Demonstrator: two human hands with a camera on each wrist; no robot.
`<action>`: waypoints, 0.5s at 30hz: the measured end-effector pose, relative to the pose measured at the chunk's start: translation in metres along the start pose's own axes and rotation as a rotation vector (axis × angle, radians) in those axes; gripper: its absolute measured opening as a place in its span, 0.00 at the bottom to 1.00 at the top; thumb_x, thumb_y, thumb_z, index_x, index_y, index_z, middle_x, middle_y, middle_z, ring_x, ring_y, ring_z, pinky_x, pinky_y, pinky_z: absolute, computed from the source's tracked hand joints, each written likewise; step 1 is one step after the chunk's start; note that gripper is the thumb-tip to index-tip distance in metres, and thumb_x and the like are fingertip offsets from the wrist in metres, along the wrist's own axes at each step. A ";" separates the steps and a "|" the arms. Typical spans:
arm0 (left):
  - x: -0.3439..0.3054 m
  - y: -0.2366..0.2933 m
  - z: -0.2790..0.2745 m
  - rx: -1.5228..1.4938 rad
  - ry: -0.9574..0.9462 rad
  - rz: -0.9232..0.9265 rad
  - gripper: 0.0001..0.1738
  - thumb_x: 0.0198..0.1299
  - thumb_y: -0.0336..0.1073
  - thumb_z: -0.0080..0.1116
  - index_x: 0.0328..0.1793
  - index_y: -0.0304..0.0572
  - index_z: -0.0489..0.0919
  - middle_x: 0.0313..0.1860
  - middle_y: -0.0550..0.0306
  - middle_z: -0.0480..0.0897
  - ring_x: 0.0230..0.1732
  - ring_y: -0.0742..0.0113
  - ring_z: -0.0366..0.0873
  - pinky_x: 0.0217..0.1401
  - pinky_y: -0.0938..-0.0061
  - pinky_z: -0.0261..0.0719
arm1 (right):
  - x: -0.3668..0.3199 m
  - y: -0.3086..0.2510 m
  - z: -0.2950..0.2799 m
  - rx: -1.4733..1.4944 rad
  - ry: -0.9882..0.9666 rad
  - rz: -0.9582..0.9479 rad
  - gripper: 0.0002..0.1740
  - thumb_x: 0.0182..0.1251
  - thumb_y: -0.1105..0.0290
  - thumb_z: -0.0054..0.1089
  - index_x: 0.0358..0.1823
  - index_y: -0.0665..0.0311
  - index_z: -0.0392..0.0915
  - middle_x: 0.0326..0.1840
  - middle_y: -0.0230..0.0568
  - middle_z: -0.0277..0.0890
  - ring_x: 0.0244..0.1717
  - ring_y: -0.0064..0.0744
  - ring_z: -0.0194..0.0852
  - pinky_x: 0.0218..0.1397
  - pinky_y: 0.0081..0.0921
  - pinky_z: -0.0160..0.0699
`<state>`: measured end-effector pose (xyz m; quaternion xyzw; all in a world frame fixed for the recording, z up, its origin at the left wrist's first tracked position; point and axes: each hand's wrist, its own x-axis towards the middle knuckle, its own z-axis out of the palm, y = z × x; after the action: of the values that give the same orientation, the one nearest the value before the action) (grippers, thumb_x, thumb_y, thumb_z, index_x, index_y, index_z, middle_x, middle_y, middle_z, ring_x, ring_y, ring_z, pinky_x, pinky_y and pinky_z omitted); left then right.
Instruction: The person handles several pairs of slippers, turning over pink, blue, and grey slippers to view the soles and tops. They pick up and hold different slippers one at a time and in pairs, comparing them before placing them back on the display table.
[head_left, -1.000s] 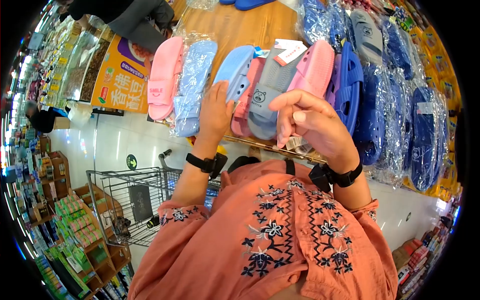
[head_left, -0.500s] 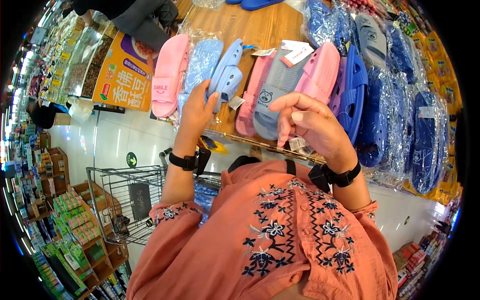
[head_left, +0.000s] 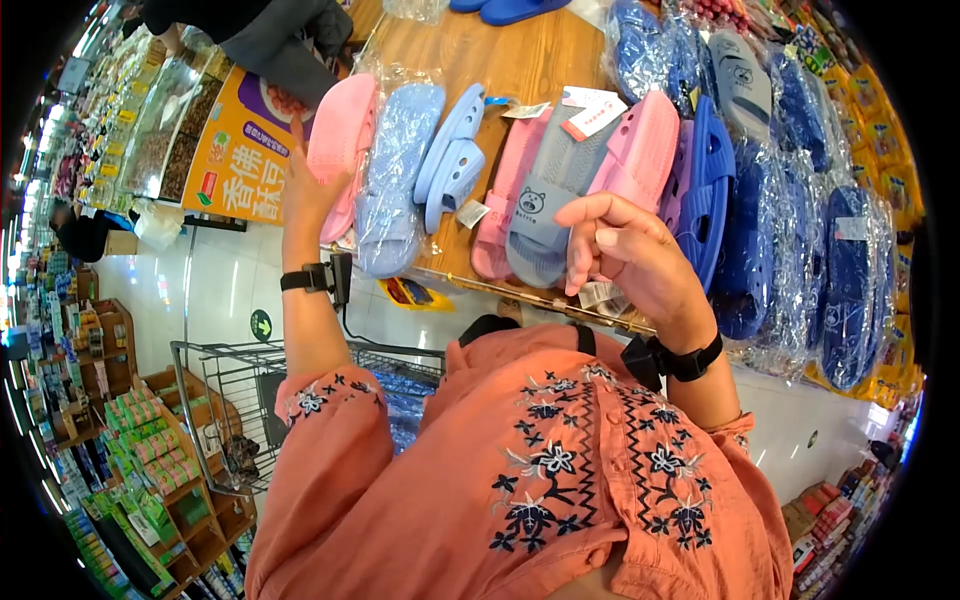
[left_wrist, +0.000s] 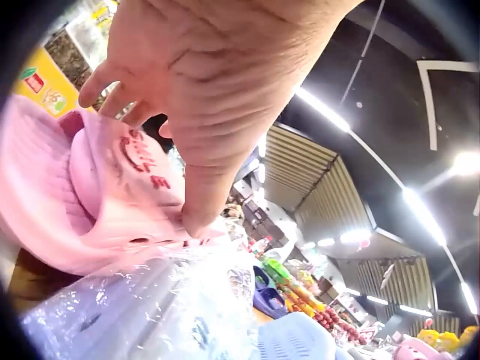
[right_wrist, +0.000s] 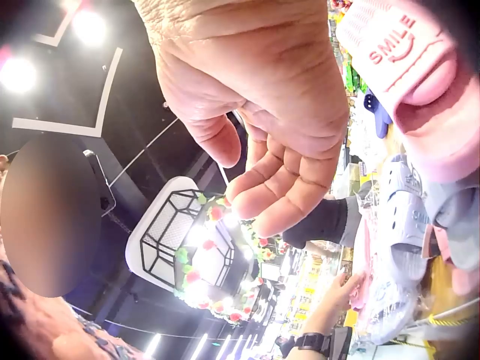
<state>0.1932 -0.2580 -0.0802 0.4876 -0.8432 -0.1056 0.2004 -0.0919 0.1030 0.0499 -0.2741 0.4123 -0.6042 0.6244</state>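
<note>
At the left end of the row, my left hand grips a pink slipper. The left wrist view shows the thumb against one side of its strap, which reads SMILE, and the fingers by the other side. Just right of it lies a light blue slipper wrapped in clear plastic, then an unwrapped blue one tipped on its side. My right hand hovers over the table's front edge with loosely curled fingers and nothing in them. Nearest to it are a grey slipper with a bear print and another pink one.
Wrapped dark blue slippers crowd the right side of the wooden table. A wire shopping cart stands at the left below the table. An orange snack sign and another person are beyond on the left.
My left hand let go of the unwrapped blue slipper, which now lies on its side further left, and moved left to the pink slipper, turning it. The right hand stayed nearly still.
</note>
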 end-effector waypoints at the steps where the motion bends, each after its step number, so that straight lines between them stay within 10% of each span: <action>1: 0.004 -0.010 0.007 -0.073 -0.045 -0.013 0.58 0.54 0.58 0.76 0.79 0.25 0.62 0.74 0.28 0.71 0.76 0.39 0.69 0.77 0.55 0.66 | 0.000 0.000 -0.001 0.000 0.006 0.002 0.20 0.77 0.67 0.48 0.63 0.68 0.77 0.38 0.36 0.80 0.38 0.28 0.83 0.46 0.23 0.79; 15: 0.010 -0.012 0.003 -0.207 0.045 -0.095 0.58 0.51 0.52 0.78 0.79 0.22 0.62 0.75 0.28 0.69 0.76 0.39 0.67 0.78 0.57 0.66 | 0.002 0.000 -0.002 -0.005 0.037 0.001 0.20 0.77 0.67 0.49 0.63 0.69 0.77 0.37 0.35 0.80 0.38 0.28 0.83 0.46 0.24 0.81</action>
<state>0.1971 -0.2725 -0.0852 0.5058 -0.7991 -0.1908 0.2632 -0.0936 0.1015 0.0491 -0.2645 0.4254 -0.6078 0.6162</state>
